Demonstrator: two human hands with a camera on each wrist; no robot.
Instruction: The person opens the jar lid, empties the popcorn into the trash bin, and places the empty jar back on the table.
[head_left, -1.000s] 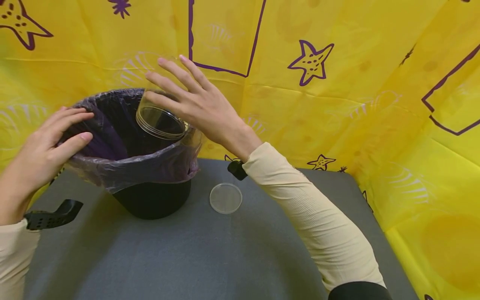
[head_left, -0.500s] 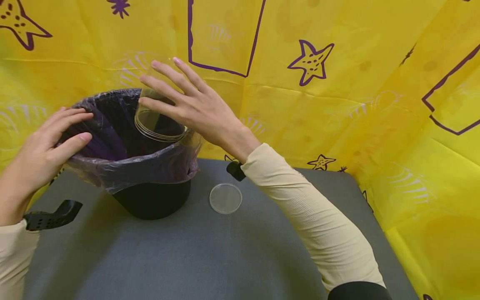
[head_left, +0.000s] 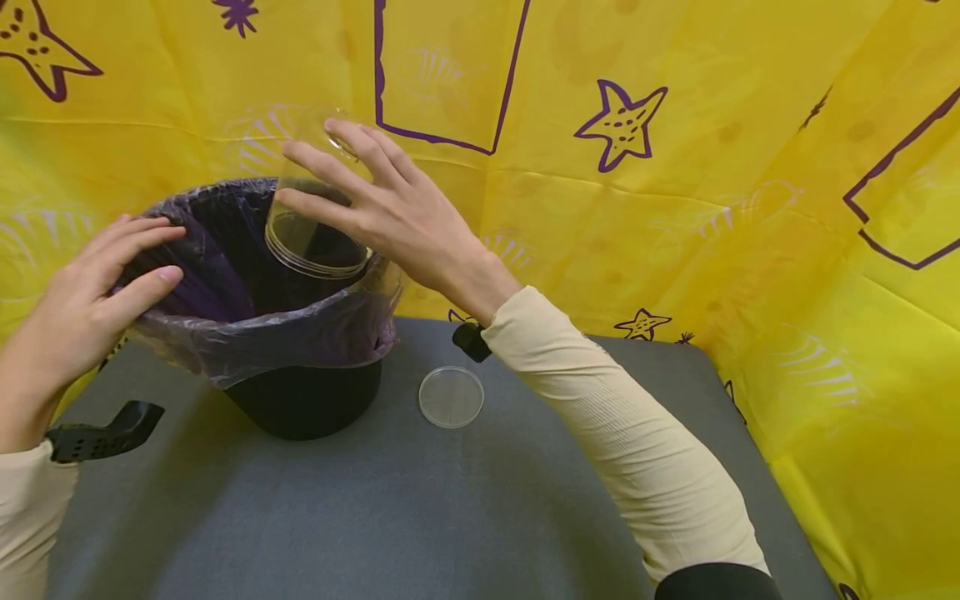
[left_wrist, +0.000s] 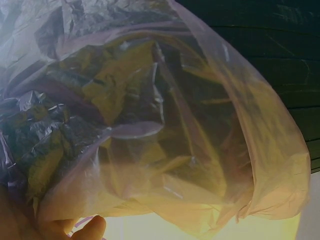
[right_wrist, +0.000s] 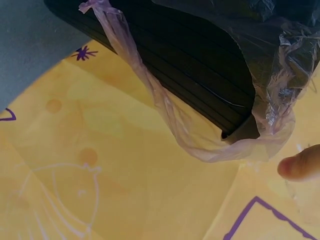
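A clear plastic jar (head_left: pixel 303 250) tilts with its threaded mouth downward over the black trash bin (head_left: pixel 303 404). My right hand (head_left: pixel 397 208) holds it from the right, fingers spread along its side and base. The thumb is hidden in the head view. A translucent purple bag (head_left: pixel 300 337) lines the bin and folds over its rim. At the left rim, my left hand (head_left: pixel 93 292) grips bag and bin edge, with thumb and forefinger reaching inside. A fingertip (right_wrist: pixel 300 165) of the right hand shows at the right wrist view's edge.
A clear round lid (head_left: pixel 452 397) lies flat on the grey table (head_left: pixel 480 508), right of the bin. Yellow patterned cloth (head_left: pixel 675 225) hangs behind and to the right. The bin's bottom is hidden.
The jar and right hand have shifted slightly left over the bin. Some right fingers have bent more around the jar's base. My left hand stays on the rim.
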